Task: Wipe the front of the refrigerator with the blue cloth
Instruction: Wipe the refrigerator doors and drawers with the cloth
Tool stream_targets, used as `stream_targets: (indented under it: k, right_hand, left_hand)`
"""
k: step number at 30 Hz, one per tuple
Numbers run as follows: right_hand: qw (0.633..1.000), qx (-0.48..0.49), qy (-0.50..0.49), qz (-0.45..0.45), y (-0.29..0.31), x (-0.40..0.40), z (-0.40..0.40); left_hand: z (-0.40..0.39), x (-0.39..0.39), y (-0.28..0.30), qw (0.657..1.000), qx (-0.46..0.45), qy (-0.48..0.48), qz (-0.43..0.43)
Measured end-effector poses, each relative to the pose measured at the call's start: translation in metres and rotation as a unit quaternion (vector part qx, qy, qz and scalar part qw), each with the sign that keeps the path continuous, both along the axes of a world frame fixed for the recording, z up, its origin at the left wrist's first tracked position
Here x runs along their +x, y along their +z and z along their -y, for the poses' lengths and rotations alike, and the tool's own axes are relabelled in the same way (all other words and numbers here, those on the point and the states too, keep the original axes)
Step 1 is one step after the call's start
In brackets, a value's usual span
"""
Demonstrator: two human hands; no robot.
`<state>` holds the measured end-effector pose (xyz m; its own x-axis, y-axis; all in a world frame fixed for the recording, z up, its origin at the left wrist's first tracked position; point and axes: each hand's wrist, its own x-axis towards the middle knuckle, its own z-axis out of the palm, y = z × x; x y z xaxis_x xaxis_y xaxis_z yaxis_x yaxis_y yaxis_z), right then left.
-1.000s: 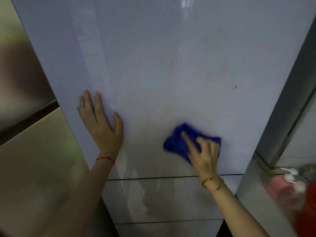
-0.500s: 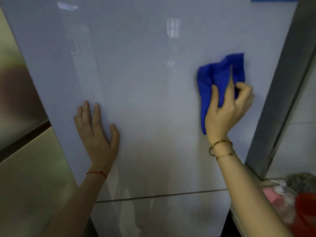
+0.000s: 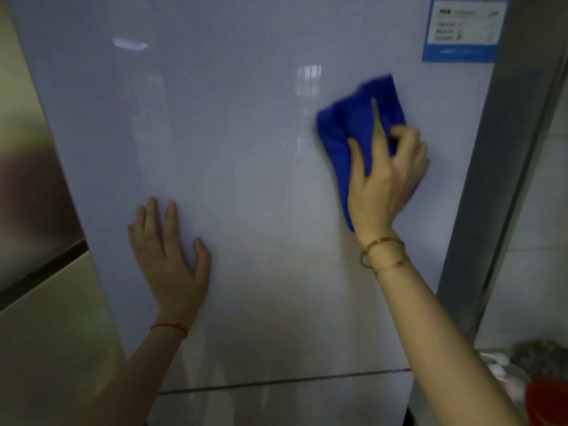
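blue cloth (image 3: 353,124) pressed to the refrigerator front (image 3: 246,149) under the right hand (image 3: 384,179), fingers curled gripping it, while the left hand (image 3: 169,256) lies flat, fingers spread

Right hand (image 3: 385,179) pressing blue cloth (image 3: 359,124) on refrigerator (image 3: 246,149) door; left hand (image 3: 169,256) flat beside it

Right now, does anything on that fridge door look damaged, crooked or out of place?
Nothing stands out. The glossy pale refrigerator door shows only reflections, with no visible dents or spills. The blue-bordered label at its upper right sits straight. The right hand presses the crumpled blue cloth flat; the left hand braces the door.
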<state>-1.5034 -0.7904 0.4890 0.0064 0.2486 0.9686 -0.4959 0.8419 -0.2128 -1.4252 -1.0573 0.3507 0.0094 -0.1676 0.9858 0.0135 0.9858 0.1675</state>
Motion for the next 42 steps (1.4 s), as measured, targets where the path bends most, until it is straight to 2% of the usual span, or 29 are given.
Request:
stream_targets:
  k: [2, 4, 7, 11, 13, 15, 17, 19, 24, 26, 29, 32, 35, 38, 42]
  right_hand:
    - [0.998, 0.052, -0.008, -0.031, 0.018, 0.006, 0.026]
    - [0.991, 0.121, -0.001, -0.054, 0.005, 0.010, 0.045]
    - [0.969, 0.232, 0.021, -0.079, -0.060, 0.013, 0.057]
    - [0.921, 0.381, 0.026, -0.080, -0.163, 0.027, 0.047]
    - [0.929, 0.361, 0.026, -0.072, -0.161, 0.025, 0.043]
    - [0.965, 0.253, 0.026, -0.061, -0.127, 0.020, 0.052]
    - [0.984, 0.166, 0.021, -0.062, -0.095, 0.018, 0.072]
    - [0.983, 0.164, 0.006, -0.086, -0.094, 0.023, 0.090]
    - [0.931, 0.342, 0.004, -0.126, -0.175, 0.026, 0.087]
    - [0.919, 0.372, 0.013, -0.130, -0.212, 0.021, 0.077]
    - [0.920, 0.368, 0.018, -0.135, -0.261, 0.017, 0.057]
    - [0.922, 0.373, 0.020, -0.099, -0.304, 0.017, 0.028]
    - [0.951, 0.300, 0.048, -0.055, -0.336, 0.030, 0.014]
    - [0.966, 0.227, 0.107, -0.055, -0.368, 0.050, 0.034]
    - [0.964, 0.251, 0.071, -0.061, -0.436, 0.067, 0.085]
  left_hand:
    - [-0.001, 0.001, 0.001, 1.000, 0.005, 0.001, 0.002]
    - [-0.001, 0.002, 0.001, 1.000, 0.011, -0.004, 0.008]
    - [0.000, 0.003, 0.002, 1.000, 0.012, -0.019, 0.018]
    - [0.009, 0.012, -0.013, 0.999, -0.003, -0.022, 0.045]
    - [0.013, 0.019, -0.027, 0.998, 0.002, -0.014, 0.062]
    - [0.019, 0.025, -0.038, 0.997, 0.018, 0.000, 0.075]
    - [0.025, 0.030, -0.044, 0.996, 0.030, 0.016, 0.077]
    - [0.030, 0.034, -0.052, 0.996, 0.035, 0.025, 0.081]
    - [0.040, 0.037, -0.071, 0.996, 0.015, 0.033, 0.081]
    - [0.040, 0.039, -0.087, 0.996, 0.020, 0.027, 0.085]
    - [0.038, 0.043, -0.128, 0.995, 0.023, 0.011, 0.094]
    - [0.036, 0.053, -0.182, 0.994, 0.026, -0.010, 0.110]
    - [0.040, 0.068, -0.247, 0.992, 0.023, -0.047, 0.112]
    - [0.051, 0.075, -0.312, 0.992, 0.025, -0.062, 0.107]
    - [0.063, 0.068, -0.386, 0.994, 0.027, -0.064, 0.083]
